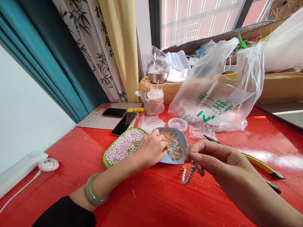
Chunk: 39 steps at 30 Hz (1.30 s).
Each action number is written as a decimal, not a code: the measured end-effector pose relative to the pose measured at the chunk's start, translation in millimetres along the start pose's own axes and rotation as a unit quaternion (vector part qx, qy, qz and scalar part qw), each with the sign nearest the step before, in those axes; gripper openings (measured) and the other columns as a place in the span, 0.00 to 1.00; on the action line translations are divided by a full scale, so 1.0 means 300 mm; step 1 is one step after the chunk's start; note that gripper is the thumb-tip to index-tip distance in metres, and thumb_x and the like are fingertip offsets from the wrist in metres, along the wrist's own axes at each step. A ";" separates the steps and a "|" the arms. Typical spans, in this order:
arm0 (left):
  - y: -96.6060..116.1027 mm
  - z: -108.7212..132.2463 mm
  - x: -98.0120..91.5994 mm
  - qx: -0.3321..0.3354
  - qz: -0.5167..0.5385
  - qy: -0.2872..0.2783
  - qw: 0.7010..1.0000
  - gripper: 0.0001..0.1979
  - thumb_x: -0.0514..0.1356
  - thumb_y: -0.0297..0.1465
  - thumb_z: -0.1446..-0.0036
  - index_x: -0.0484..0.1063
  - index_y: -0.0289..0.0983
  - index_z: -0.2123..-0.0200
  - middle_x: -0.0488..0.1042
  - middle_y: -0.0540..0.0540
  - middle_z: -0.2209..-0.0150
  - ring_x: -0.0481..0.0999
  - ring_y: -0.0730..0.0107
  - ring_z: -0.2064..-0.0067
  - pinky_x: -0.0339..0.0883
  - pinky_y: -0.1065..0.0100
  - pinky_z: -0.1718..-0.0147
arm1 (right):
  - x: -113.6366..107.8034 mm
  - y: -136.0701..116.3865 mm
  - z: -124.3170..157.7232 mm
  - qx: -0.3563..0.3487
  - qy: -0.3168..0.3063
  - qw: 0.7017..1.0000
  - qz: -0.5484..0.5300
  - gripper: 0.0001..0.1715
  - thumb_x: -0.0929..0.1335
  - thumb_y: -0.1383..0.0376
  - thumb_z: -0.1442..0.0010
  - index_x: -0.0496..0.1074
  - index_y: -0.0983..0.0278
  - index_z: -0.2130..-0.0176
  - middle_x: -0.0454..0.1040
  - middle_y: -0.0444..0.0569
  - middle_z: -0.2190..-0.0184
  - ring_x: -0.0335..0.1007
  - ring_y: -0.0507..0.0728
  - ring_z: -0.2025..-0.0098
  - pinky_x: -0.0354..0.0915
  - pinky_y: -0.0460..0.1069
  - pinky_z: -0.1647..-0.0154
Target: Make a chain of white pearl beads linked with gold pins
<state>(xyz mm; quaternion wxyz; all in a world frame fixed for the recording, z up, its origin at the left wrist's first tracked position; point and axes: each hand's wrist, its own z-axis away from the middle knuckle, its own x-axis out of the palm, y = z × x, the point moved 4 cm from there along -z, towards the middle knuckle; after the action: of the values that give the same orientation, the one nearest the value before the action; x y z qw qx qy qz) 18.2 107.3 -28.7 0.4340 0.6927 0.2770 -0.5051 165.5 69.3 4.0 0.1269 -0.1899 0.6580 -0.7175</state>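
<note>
My right hand pinches one end of a short strand of pearl beads; the strand hangs in a curve, with gold beads at its loose end. Over the left edge of a grey-blue plate is my left hand, its fingers bent down at the gold beads; its fingertips are partly hidden, so what they hold cannot be made out. A green tray full of pinkish-white pearls lies beside the plate, partly behind my left forearm.
Pliers with yellow-black handles lie behind my right hand. Farther back are a plastic bag, a round clear lid, a wrapped cup, two phones and a glue stick. A white mouse sits at the left.
</note>
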 end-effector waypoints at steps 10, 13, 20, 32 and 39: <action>-0.034 0.001 -0.055 -0.078 0.101 0.027 0.992 0.04 0.58 0.27 0.54 0.73 0.37 0.77 0.70 0.45 0.72 0.67 0.58 0.63 0.61 0.59 0.64 | 0.002 -0.014 0.004 0.008 0.013 1.000 -0.003 0.10 0.69 0.61 0.46 0.71 0.63 0.75 0.69 0.42 0.81 0.63 0.49 0.76 0.58 0.45 0.73; -0.046 0.003 -0.078 -0.113 0.181 0.033 0.976 0.06 0.58 0.31 0.52 0.73 0.36 0.73 0.71 0.46 0.70 0.69 0.64 0.68 0.63 0.62 0.66 | 0.006 -0.012 0.004 0.009 0.009 1.000 -0.015 0.11 0.68 0.61 0.46 0.70 0.63 0.77 0.68 0.41 0.81 0.62 0.49 0.77 0.59 0.44 0.74; -0.050 0.003 -0.093 -0.144 0.443 0.043 0.884 0.06 0.60 0.31 0.50 0.70 0.33 0.72 0.76 0.46 0.71 0.72 0.71 0.69 0.63 0.69 0.68 | 0.011 0.001 -0.001 0.028 0.014 0.999 -0.021 0.09 0.69 0.63 0.48 0.70 0.63 0.77 0.66 0.41 0.81 0.60 0.49 0.78 0.60 0.44 0.76; 0.034 0.051 -0.129 -0.176 0.547 0.064 0.816 0.06 0.61 0.29 0.49 0.67 0.34 0.74 0.77 0.48 0.73 0.65 0.77 0.75 0.56 0.72 0.73 | 0.028 0.030 -0.010 0.074 0.021 0.996 -0.036 0.09 0.68 0.64 0.51 0.69 0.65 0.79 0.64 0.42 0.81 0.58 0.48 0.78 0.59 0.44 0.77; -0.013 0.033 -0.104 -0.182 0.378 0.082 0.904 0.05 0.56 0.32 0.45 0.63 0.37 0.70 0.79 0.46 0.70 0.73 0.69 0.70 0.60 0.68 0.70 | 0.025 0.042 -0.013 0.075 0.039 0.996 -0.029 0.09 0.68 0.63 0.50 0.70 0.65 0.78 0.65 0.42 0.80 0.59 0.48 0.78 0.60 0.44 0.77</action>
<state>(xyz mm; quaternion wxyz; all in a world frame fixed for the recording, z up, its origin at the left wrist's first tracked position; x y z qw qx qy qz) 0.0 102.2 -1.8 0.6868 0.6933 0.1163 -0.1849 156.1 68.2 -8.0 0.0936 -0.1706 0.6014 -0.7749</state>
